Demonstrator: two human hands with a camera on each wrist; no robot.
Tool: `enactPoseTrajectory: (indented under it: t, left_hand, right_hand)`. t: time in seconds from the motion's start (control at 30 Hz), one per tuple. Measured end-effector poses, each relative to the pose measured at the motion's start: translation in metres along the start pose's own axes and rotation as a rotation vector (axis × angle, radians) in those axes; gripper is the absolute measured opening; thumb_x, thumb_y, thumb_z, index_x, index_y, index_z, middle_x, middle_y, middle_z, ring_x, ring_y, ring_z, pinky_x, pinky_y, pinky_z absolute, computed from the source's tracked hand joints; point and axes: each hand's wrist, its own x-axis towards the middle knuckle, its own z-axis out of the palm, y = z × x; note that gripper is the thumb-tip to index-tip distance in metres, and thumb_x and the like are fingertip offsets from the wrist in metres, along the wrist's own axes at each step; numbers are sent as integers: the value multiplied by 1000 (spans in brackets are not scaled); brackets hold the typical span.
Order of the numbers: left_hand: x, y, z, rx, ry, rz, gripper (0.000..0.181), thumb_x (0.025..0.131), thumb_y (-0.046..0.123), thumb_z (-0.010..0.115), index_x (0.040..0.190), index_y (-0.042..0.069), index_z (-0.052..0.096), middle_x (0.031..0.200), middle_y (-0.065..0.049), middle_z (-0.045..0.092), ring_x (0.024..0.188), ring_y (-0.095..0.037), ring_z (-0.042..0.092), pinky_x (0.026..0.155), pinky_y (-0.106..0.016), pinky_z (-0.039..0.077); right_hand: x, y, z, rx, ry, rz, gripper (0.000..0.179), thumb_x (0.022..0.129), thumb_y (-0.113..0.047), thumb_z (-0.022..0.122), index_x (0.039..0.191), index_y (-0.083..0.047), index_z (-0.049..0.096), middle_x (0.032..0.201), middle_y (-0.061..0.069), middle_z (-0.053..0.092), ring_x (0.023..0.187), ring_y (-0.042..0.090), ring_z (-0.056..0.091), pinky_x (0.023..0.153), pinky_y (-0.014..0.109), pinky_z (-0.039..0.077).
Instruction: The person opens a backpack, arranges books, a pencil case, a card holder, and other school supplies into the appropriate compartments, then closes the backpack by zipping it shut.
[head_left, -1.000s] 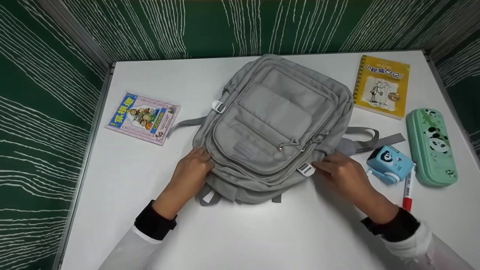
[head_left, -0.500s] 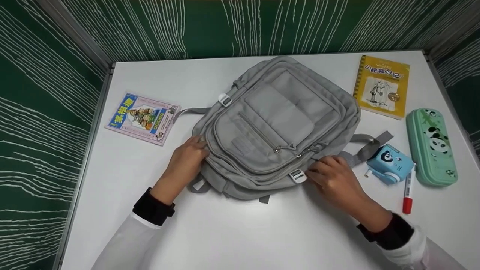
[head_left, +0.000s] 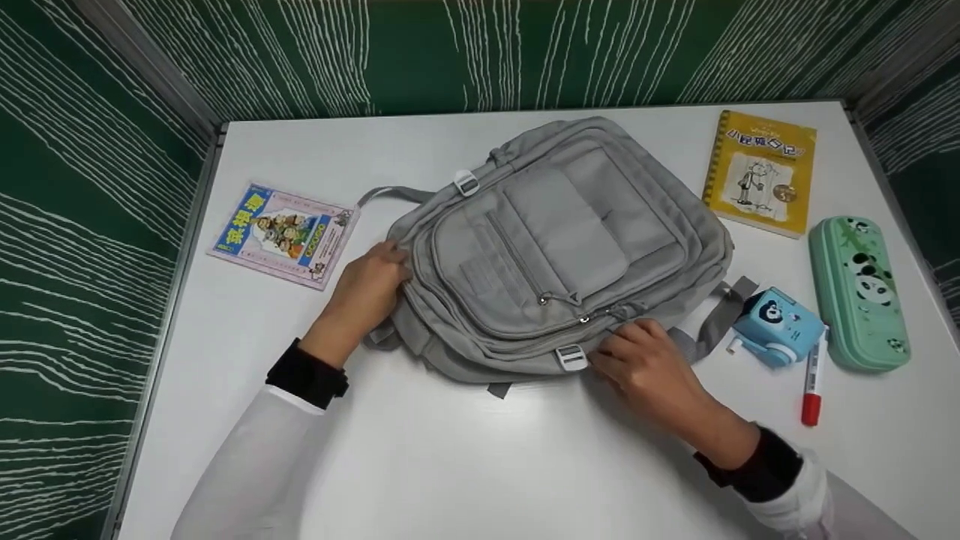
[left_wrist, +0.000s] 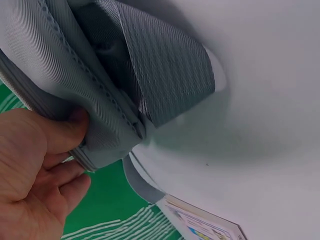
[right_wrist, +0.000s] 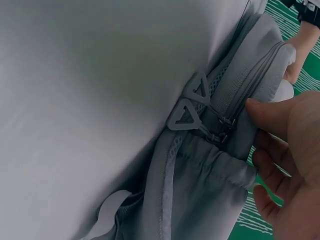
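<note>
A grey backpack (head_left: 570, 217) lies on the white table with its front pockets up and its top pointing to the back right. My left hand (head_left: 367, 289) grips its lower left edge. In the left wrist view the thumb (left_wrist: 70, 130) presses on the grey fabric and the other fingers curl behind. At the lower right side, beside a white strap buckle (head_left: 571, 358), my right hand (head_left: 645, 367) pinches the bag's edge. Two triangular zipper pulls (right_wrist: 182, 126) hang near its thumb in the right wrist view. Part of the shoulder straps lies hidden beneath the bag.
A pink picture book (head_left: 281, 234) lies at left, near a loose strap (head_left: 390, 193). At right are a yellow spiral-bound book (head_left: 761, 172), a green panda pencil case (head_left: 861, 296), a blue pencil sharpener (head_left: 780, 326) with a crank, and a red-capped marker (head_left: 811, 390).
The backpack has turned clockwise, its top swinging right and its bottom left. My left hand has moved a little up the table, my right hand left and slightly nearer, both keeping hold.
</note>
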Motion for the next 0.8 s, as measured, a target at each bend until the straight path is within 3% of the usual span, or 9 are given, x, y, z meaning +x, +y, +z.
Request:
enactPoseTrajectory:
  t: [0.27, 0.8]
  left_hand:
    - [16, -10, -4, 15, -26, -20, 19, 90, -13, 65, 99, -4, 80, 131, -21, 69, 138, -42, 52, 108, -49, 48]
    - [51, -23, -3, 47, -67, -83, 26, 98, -7, 54, 110, -5, 77, 146, -21, 60, 143, -42, 47, 111, -51, 46]
  right_hand:
    - [10, -10, 11, 17, 58, -37, 8, 83, -1, 77, 89, -4, 80, 83, 3, 68, 77, 25, 61, 71, 40, 44]
    - [25, -27, 26, 48, 80, -22, 24, 67, 8, 81, 87, -6, 78, 85, 4, 69, 75, 24, 60, 65, 35, 43]
